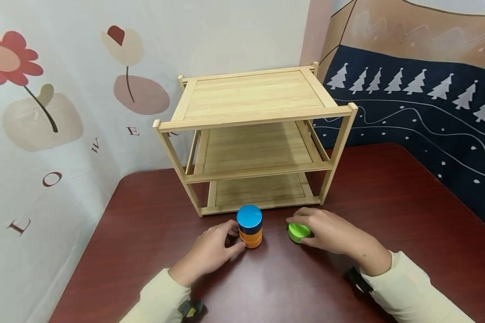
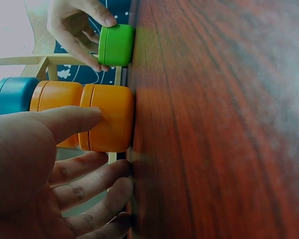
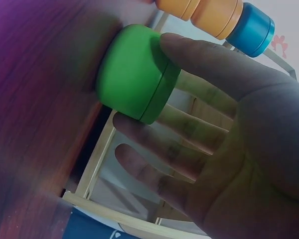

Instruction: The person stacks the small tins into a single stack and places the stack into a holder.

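Both our hands are low over the table, in front of the rack. With the left hand we lay a thumb against the lower orange jar, fingers loosely bent beside it; whether it grips, we cannot tell. With the right hand we pinch the green jar on the table, apart from the stack: blue jar over upper orange jar over lower. We seem to be stacking, the green jar not yet added. The next move would call for steadying the stack and lifting the green jar level above it.
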`<state>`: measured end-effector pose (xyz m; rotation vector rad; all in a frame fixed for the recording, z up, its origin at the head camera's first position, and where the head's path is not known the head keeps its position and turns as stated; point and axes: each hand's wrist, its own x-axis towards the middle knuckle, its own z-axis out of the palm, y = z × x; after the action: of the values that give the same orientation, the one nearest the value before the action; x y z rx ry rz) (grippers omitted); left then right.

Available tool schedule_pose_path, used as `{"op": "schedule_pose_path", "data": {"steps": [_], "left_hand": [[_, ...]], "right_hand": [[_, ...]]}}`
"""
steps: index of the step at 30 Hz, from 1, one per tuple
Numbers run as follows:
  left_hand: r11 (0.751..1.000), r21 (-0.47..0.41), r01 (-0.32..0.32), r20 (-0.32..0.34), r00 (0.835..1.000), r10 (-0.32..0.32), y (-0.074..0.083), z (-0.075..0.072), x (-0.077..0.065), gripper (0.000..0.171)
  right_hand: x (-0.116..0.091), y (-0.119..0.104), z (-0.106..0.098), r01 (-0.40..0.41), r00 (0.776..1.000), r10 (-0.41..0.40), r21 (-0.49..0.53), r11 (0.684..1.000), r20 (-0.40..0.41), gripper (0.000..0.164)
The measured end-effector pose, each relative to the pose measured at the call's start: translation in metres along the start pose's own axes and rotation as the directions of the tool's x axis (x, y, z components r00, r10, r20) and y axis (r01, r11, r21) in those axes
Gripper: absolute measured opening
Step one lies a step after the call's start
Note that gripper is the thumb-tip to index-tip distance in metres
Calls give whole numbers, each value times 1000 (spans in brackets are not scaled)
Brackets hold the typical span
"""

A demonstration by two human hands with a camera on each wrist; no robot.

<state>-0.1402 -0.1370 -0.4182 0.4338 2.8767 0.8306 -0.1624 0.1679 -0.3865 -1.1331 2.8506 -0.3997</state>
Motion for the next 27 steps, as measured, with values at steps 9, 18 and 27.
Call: {"op": "schedule_pose_path", "data": {"steps": [9,18,27], "left_hand": [[1000,-3,-24,-1,1000,24,1,0,1,36],[1000,-3,-18,-8,1000,18,1,0,0,36],[1000,-9,-15,-2,1000,15,0,0,1,36]], "right_hand": [[-2,0,0,12,999,-12,4,1000,-31,43],[-1,1,1,24,999,-24,-10,1000,-35,43],[-1,1,2,25,999,-25,-14,1000,-36,43]]}}
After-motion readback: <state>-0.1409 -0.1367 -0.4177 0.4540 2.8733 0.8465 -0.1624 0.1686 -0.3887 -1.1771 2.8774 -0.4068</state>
